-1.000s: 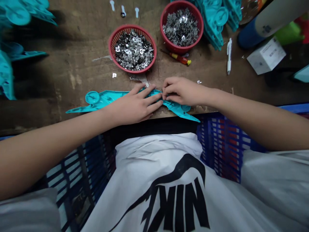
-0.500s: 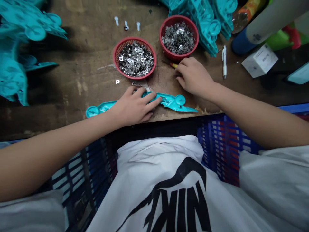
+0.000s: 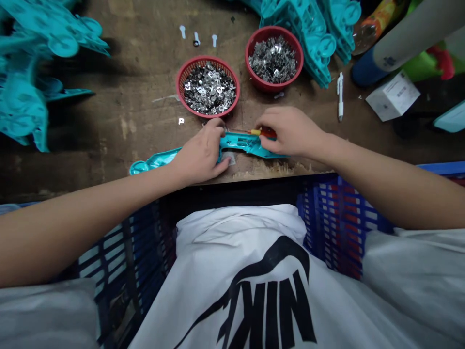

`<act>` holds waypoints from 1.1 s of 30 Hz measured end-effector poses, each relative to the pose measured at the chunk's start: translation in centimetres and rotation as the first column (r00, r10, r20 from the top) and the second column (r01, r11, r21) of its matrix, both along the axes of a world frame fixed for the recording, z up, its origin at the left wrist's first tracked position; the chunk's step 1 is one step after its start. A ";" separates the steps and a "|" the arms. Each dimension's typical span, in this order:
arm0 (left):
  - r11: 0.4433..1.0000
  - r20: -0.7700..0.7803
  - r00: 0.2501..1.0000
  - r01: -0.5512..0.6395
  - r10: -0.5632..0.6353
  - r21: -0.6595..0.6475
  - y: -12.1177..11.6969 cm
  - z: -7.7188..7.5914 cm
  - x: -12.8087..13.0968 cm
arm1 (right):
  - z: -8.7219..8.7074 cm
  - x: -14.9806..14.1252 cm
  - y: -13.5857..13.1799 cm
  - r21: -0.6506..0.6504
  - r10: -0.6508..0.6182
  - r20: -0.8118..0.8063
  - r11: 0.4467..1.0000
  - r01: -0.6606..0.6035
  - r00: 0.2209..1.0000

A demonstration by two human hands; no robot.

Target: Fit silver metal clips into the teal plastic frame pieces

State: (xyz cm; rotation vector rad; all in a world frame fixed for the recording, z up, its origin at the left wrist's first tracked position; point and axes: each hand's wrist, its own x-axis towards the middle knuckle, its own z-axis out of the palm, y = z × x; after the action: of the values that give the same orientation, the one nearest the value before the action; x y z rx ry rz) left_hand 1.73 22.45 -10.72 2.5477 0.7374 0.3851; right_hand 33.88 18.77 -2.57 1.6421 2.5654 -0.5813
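At edge of wooden bench (image 3: pixel 119 116), centre: L hand (image 3: pixel 199 157) curled, fingers pressed down over teal moulded plastic part (image 3: pixel 240 143), which lies on the wood w/ its long end running out left beneath the wrist. R hand (image 3: pixel 290 133) fingers closed on red-and-yellow screwdriver handle (image 3: pixel 263 132) just above the part; shaft and tip hidden, so exact pinch not fully visible. Outward: two red plastic baskets (image 3: pixel 207 57) (image 3: pixel 274 29) of small metal clips (image 3: pixel 209 89) just behind; loose clip (image 3: pixel 181 121) on bench; stacked teal parts (image 3: pixel 32 92) left; white pen (image 3: pixel 340 96) and white box (image 3: pixel 393 95) right; blue crate (image 3: pixel 337 213) below edge. Risk: part sits near worn edge, so slack L grip could let it tip off; slipping tool could gouge part or L fingers.
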 end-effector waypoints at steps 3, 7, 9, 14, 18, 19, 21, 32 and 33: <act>1.000 -0.023 0.999 0.022 -0.022 -0.017 -0.2 0.3 0.1 | 0.7 -1.0 -0.8 -0.029 0.065 0.061 0.998 -0.063 0.996; 0.995 -0.139 0.985 0.100 -0.100 -0.008 -0.2 1.1 0.3 | 0.9 -1.4 -1.2 -0.022 0.075 0.114 0.997 -0.073 0.991; 0.992 -0.170 0.978 0.122 -0.122 -0.009 -0.2 1.4 0.4 | 1.0 -1.5 -1.3 -0.032 0.077 0.122 0.997 -0.073 0.990; 0.989 -0.232 0.961 0.149 -0.148 -0.015 -0.1 2.2 0.9 | 1.8 -2.2 -1.7 -0.065 0.056 0.154 0.997 -0.047 0.986; 0.988 -0.243 0.958 0.146 -0.152 -0.045 0.0 2.1 1.2 | 2.5 -3.2 -1.9 -0.101 0.061 0.274 0.994 -0.034 0.960; 0.988 -0.240 0.959 0.143 -0.151 -0.049 0.0 2.0 1.2 | 2.6 -3.5 -2.0 -0.107 0.076 0.324 0.993 -0.044 0.943; 0.988 -0.233 0.961 0.144 -0.151 -0.048 0.1 1.7 1.2 | 2.3 -4.0 -2.3 -0.100 0.111 0.383 0.992 -0.079 0.917; 0.988 -0.169 0.973 0.151 -0.154 -0.034 0.3 0.9 0.9 | -0.2 1.8 -0.9 0.195 -0.012 0.065 0.981 -0.001 0.998; 0.987 -0.166 0.973 0.158 -0.160 -0.027 0.3 0.8 0.9 | -0.3 2.3 -0.5 0.216 -0.055 -0.011 0.975 0.057 0.998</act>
State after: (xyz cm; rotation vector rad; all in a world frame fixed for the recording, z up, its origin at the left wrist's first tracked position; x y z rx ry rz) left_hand 2.61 22.73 -9.88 2.6265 0.5863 0.1127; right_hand 36.19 18.23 -2.84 1.7827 2.6763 -0.3172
